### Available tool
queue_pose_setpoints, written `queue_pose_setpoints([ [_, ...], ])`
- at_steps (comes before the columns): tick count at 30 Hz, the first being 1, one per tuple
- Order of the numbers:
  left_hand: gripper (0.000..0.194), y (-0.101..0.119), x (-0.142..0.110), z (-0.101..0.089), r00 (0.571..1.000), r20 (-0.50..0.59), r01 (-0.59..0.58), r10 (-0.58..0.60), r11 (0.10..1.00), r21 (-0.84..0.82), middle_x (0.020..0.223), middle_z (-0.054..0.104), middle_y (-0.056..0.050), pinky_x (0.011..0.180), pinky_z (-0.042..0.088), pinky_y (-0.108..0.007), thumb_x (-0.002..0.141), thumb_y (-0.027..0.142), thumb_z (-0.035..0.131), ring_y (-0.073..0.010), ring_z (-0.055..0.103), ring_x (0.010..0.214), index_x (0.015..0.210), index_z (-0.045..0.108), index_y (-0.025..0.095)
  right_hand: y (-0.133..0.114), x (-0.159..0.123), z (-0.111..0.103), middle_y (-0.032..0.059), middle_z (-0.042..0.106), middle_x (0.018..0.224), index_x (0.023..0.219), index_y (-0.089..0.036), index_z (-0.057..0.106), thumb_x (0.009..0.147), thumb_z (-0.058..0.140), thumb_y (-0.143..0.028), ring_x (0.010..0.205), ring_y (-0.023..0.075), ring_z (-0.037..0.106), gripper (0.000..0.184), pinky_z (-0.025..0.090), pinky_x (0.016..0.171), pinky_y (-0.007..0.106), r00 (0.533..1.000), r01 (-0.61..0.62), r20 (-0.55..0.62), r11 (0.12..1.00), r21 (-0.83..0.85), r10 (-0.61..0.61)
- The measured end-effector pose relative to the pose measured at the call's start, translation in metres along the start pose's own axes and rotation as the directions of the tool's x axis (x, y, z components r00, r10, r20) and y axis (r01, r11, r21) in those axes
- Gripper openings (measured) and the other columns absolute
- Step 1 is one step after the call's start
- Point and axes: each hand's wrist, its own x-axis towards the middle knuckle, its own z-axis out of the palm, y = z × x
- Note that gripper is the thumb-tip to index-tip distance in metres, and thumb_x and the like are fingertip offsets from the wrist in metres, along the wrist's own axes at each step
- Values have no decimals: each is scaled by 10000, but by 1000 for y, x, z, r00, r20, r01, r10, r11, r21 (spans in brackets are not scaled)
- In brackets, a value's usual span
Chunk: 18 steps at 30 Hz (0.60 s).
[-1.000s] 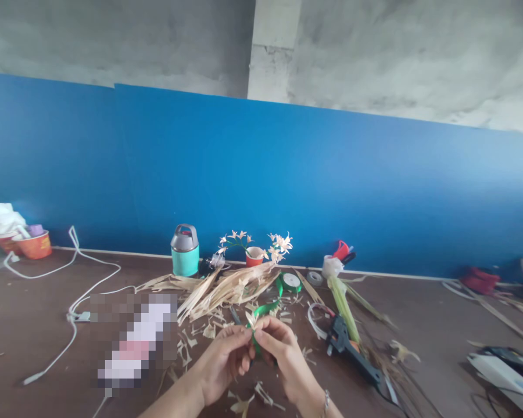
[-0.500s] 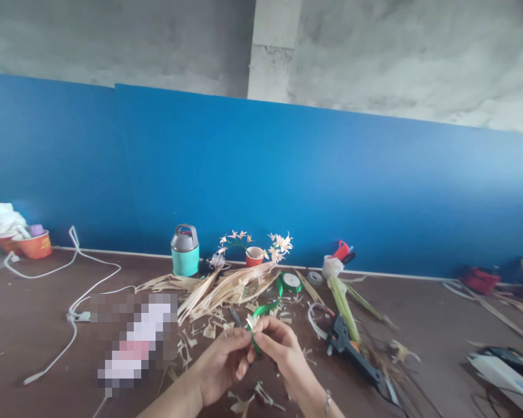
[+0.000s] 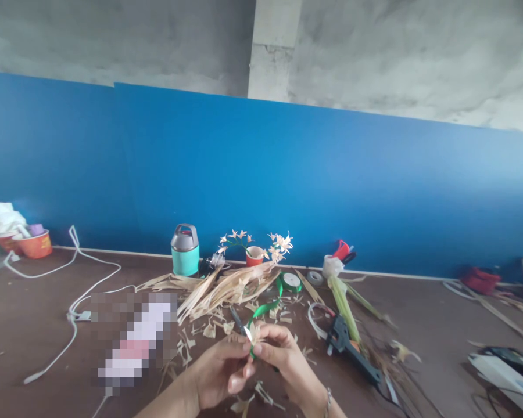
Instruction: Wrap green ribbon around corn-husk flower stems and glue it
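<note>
A small pale flower, made of what looks like dried husk (image 3: 255,333), stands between my two hands. My left hand (image 3: 220,367) pinches it low down with thumb and fingertips. From the other side my right hand (image 3: 285,355) closes thumb and forefinger on the green ribbon (image 3: 265,309) at the flower's base. The ribbon runs back, twisted, to its white-centred spool (image 3: 292,282). Just behind the flower lies a dark-handled tool (image 3: 237,316), partly hidden. The stem is mostly covered by my fingers.
Dried husks (image 3: 233,290) and scraps lie across the brown table. Finished flowers (image 3: 281,244) rise from a red cup (image 3: 254,260), beside a teal flask (image 3: 185,261). A glue gun (image 3: 351,351) rests at right; white cable (image 3: 98,284) snakes left. A blue panel (image 3: 261,174) stands behind.
Both hands have dropped slightly, and the flower has turned and lowered between my fingers. The ribbon's near end has shifted a little. Objects on the table stay put.
</note>
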Motion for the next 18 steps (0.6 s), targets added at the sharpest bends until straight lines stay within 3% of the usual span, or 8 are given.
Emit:
queue_pose_setpoints([
  [5, 155, 0, -1, -3, 998, 37, 49, -47, 998, -35, 475, 580, -26, 304, 172, -129, 643, 212, 702, -6, 378, 282, 630, 613, 85, -3, -1, 2, -23, 553, 664, 629, -213, 703, 599, 796, -263, 632, 125, 548, 110, 443, 576, 223, 1000, 8, 21, 1000, 14, -9],
  [11, 105, 1, -1, -3, 993, 59, 109, -105, 991, -72, 491, 591, -40, 299, 168, -109, 670, 157, 657, -5, 384, 287, 707, 616, 68, -2, 0, -1, -17, 564, 663, 626, -208, 709, 605, 797, -239, 653, 117, 525, 96, 431, 611, 215, 997, 65, 33, 998, -19, -64],
  [15, 89, 2, 0, -3, 995, 36, 94, -91, 994, -64, 502, 614, -41, 300, 204, -92, 690, 152, 641, -5, 402, 291, 736, 620, 78, -2, 1, -2, -22, 566, 659, 625, -193, 703, 611, 796, -219, 667, 110, 521, 98, 428, 633, 204, 996, 78, 35, 997, -6, -78],
  [18, 95, 3, 1, 0, 998, -11, 69, -69, 997, -43, 504, 613, -36, 300, 227, -87, 709, 165, 640, -2, 406, 293, 743, 630, 76, 0, 2, -1, -29, 573, 666, 638, -193, 680, 618, 789, -219, 606, 104, 532, 113, 434, 566, 206, 997, 70, 29, 997, 44, -71],
])
